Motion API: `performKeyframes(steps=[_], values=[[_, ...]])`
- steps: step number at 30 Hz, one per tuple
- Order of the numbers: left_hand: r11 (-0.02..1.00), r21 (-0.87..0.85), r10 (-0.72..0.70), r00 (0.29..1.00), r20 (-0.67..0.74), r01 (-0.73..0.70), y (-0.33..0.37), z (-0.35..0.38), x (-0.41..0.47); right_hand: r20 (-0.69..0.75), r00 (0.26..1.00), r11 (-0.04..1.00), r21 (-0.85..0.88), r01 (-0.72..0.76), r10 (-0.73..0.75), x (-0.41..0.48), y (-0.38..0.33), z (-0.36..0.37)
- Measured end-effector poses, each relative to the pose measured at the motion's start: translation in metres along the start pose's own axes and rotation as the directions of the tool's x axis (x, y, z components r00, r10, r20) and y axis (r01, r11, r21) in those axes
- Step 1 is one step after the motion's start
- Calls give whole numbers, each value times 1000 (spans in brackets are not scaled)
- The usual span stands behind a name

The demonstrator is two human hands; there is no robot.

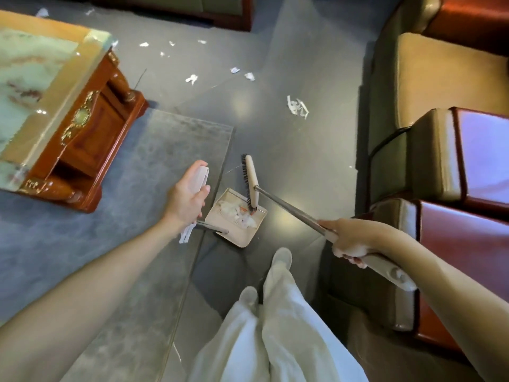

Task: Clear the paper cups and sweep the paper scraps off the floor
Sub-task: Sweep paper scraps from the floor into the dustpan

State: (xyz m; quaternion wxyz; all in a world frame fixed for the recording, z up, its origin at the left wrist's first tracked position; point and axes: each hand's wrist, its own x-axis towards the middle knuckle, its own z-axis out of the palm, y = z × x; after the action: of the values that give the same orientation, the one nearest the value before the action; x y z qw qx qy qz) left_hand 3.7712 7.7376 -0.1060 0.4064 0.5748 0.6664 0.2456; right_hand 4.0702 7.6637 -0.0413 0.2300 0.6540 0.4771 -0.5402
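Scraps [243, 216] fill dustpan [240, 238] between hands: left hand [187, 201] grips its handle, right hand [349, 239] broom [252, 177].

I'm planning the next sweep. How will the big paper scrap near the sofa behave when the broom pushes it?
Likely very light: the scrap is thin, crumpled paper, so it should slide easily on the glossy floor. Being loose strips, it may flutter or slip past the broom if struck fast.

Crumpled white paper scraps [297, 106] lie scattered beyond the dustpan [242, 239]; more, seemingly, are heaped inside it.
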Motion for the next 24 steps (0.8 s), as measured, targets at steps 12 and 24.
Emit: performKeyframes(steps=[12,24], values=[[990,48,126,990,65,-129,119,112,143,-253,946,969,189,-158,204,41,106,-144],[987,6,159,973,165,-162,225,182,258,-364,842,915,227,-334,398,86,170,-257]])
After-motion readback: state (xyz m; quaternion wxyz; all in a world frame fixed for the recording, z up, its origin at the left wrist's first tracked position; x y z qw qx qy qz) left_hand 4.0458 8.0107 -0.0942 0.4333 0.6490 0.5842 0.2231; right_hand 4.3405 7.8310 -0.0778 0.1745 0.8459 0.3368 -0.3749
